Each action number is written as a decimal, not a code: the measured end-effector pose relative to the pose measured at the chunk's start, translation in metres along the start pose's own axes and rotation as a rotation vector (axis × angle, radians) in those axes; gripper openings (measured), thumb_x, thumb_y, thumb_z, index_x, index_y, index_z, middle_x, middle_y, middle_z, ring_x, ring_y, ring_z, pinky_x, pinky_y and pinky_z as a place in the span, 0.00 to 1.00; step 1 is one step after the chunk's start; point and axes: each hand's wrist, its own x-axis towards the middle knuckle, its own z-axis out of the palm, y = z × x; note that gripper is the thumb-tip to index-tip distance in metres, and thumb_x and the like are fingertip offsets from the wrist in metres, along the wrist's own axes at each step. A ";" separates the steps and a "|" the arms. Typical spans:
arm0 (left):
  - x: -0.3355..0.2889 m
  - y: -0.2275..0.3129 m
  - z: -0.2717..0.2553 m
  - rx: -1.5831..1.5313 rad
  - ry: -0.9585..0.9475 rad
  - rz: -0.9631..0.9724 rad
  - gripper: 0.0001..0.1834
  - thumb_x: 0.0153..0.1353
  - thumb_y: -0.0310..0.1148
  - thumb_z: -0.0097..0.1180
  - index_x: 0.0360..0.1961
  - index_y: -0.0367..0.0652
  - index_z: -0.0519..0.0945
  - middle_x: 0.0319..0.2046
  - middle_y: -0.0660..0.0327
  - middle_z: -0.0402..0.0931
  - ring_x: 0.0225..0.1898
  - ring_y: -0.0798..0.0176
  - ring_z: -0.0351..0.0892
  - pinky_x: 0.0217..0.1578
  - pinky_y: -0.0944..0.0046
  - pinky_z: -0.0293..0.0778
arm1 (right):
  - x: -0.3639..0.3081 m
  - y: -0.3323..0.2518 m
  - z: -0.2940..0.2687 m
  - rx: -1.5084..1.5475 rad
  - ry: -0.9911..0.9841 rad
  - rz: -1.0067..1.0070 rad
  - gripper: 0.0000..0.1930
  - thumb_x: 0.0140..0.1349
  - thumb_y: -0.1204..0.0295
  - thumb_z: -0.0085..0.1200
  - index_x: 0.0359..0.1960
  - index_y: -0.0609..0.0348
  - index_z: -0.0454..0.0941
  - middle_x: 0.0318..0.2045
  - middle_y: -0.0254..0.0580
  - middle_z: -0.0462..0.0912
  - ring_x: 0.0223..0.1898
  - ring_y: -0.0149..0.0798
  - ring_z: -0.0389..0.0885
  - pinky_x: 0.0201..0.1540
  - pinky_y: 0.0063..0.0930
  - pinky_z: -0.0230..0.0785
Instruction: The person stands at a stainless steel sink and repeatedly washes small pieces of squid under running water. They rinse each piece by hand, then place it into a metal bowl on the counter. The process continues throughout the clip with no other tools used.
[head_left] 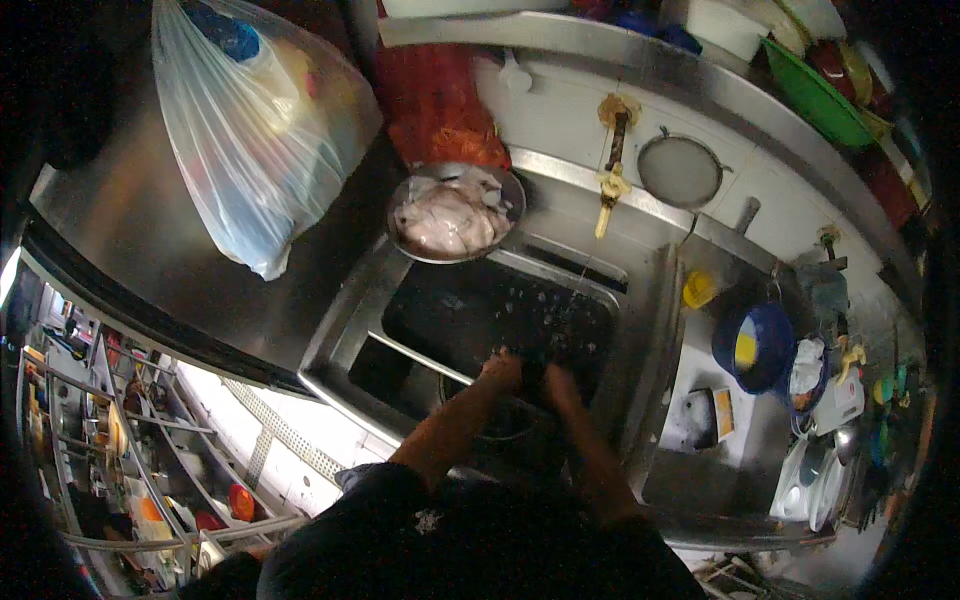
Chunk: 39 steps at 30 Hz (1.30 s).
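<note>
Trainee: State the largest item.
Instructor: The steel sink unit (pixel 335 335). Its near side is covered by the person's dark clothing and forearms.

Trainee: Next in size?
Instructor: A translucent bag (pixel 265 150), left of the sink. Its top is cut off by the upper edge; its contents show only as blurred blue, yellow and reddish patches.

Trainee: And the basin?
Instructor: The dark basin (pixel 435 315) lies inside the sink. Bubbles mark the surface; depth and bottom cannot be read.

Trainee: Continue downward.
Instructor: A steel bowl (pixel 440 257) of pale, wet pieces (pixel 450 218) rests at the basin's far left corner. A round rim shows partly beneath the left forearm; its vessel type is unclear.

Trainee: Smallest items?
Instructor: The left hand (pixel 503 371) and right hand (pixel 559 381), close together at the basin's near side.

Trainee: Finger state?
Instructor: Cannot tell for either hand. The fingers merge into shadow, and any object between them is indistinguishable.
</note>
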 end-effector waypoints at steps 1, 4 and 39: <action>-0.014 0.012 -0.014 0.000 -0.078 0.054 0.28 0.52 0.43 0.57 0.55 0.47 0.71 0.57 0.46 0.64 0.58 0.39 0.66 0.51 0.45 0.70 | -0.004 0.000 -0.007 0.018 -0.132 0.067 0.26 0.56 0.65 0.50 0.58 0.54 0.67 0.56 0.62 0.69 0.56 0.57 0.70 0.56 0.43 0.64; -0.057 0.013 -0.092 -0.017 -0.150 0.127 0.20 0.53 0.41 0.54 0.45 0.44 0.77 0.45 0.45 0.75 0.49 0.42 0.74 0.48 0.51 0.73 | 0.039 0.058 0.060 0.045 0.004 -0.026 0.23 0.53 0.67 0.52 0.53 0.58 0.72 0.53 0.59 0.72 0.53 0.56 0.72 0.52 0.42 0.67; -0.056 0.000 -0.140 -0.973 0.275 0.439 0.27 0.52 0.39 0.64 0.51 0.37 0.74 0.38 0.56 0.78 0.32 0.62 0.76 0.35 0.61 0.73 | -0.027 -0.049 -0.047 1.329 0.192 -0.174 0.14 0.51 0.71 0.63 0.39 0.60 0.77 0.32 0.33 0.79 0.31 0.29 0.75 0.35 0.26 0.68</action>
